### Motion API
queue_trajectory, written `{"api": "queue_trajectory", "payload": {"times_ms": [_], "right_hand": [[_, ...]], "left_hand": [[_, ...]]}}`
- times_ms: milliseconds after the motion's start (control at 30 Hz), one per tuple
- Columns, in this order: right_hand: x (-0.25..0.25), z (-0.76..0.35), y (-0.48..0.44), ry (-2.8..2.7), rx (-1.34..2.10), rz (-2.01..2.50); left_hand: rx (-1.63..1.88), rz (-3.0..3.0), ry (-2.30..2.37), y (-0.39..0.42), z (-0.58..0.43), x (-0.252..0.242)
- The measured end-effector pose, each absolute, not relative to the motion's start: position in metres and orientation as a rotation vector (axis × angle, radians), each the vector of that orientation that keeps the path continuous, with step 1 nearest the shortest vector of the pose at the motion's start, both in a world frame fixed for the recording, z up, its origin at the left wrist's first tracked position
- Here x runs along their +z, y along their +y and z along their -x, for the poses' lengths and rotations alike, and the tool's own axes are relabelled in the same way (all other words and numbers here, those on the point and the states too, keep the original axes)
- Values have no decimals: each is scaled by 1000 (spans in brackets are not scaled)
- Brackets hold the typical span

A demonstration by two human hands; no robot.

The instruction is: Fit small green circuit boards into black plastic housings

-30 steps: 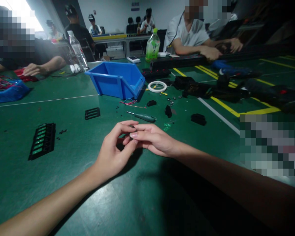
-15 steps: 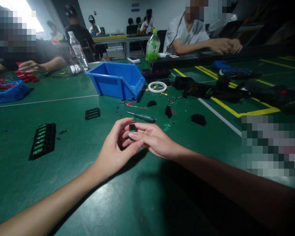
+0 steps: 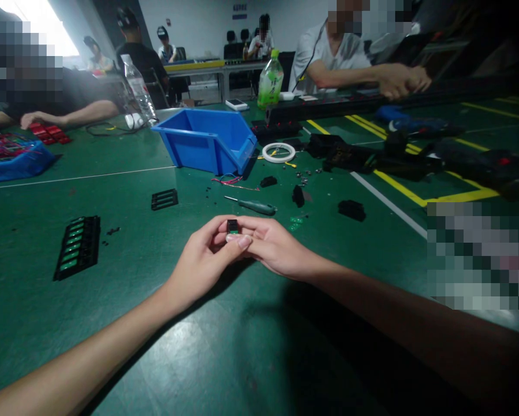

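Note:
Between my two hands is a small black part with a green piece in it (image 3: pixel 232 226), its lower end covered by my thumbs. My left hand (image 3: pixel 209 245) curls around it from the left, thumb pressed across near the right thumb. My right hand (image 3: pixel 274 245) pinches the same part from the right, fingers behind it. Just beyond my hands lies a screwdriver (image 3: pixel 259 207) with a dark green handle. A black holder with a row of green pieces (image 3: pixel 77 247) lies to the left, and a smaller black slotted frame (image 3: pixel 164 199) sits farther back.
A blue bin (image 3: pixel 207 141) stands beyond my hands, near a white ring-shaped roll (image 3: pixel 279 152) and thin wires (image 3: pixel 233 182). Several black parts (image 3: pixel 351 210) are scattered rightward. A green-capped bottle (image 3: pixel 271 81) stands behind. Co-workers sit across the table; one person's hands (image 3: pixel 398 81) are at back right.
My left thumb has shifted up and over onto the right thumb, and the left fingers have drawn closer around the small part. Across the table, both co-workers' hands have moved slightly.

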State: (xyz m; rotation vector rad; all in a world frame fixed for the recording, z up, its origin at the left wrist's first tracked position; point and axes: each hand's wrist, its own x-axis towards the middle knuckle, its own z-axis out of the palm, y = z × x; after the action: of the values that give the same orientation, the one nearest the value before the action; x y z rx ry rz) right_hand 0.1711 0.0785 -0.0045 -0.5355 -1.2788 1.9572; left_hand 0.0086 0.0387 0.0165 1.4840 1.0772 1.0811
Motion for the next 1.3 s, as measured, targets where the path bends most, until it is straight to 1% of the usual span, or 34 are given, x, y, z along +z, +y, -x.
{"api": "queue_trajectory", "payload": {"times_ms": [700, 1300], "right_hand": [[-5, -170, 79, -1297, 1966, 494], [0, -173, 78, -1408, 1845, 518]], "left_hand": [[1087, -1488, 1042, 41, -6, 14], [1061, -1525, 1019, 43, -3, 13]]}}
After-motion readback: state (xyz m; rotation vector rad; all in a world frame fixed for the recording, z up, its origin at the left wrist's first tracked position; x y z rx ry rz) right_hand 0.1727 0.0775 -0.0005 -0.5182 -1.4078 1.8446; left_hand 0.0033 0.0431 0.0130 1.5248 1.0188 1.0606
